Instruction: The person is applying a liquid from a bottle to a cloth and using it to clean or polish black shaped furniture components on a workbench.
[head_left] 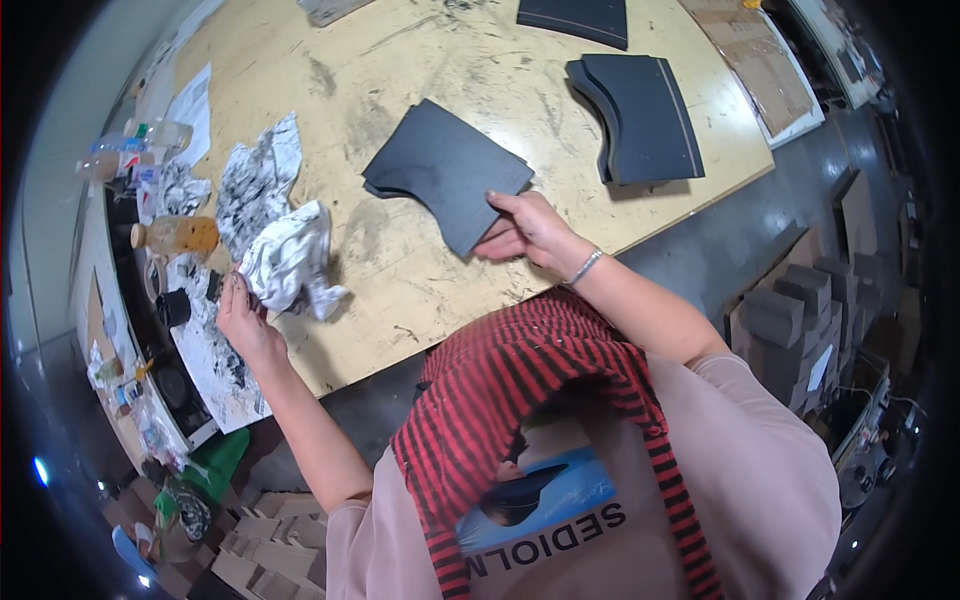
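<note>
Your right hand pinched the dark sheet at its near corner (sheet lay up-left), while your left hand gripped the rag.

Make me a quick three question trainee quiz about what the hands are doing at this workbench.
1. True or false: the right hand grips the dark curved sheet at its near edge.
2. What does the left hand touch? A) stained white rag B) orange bottle C) cardboard
3. Fill in: a stack of dark panels lies on the ___ tabletop.

Key: 1 true; 2 A; 3 wooden
</note>
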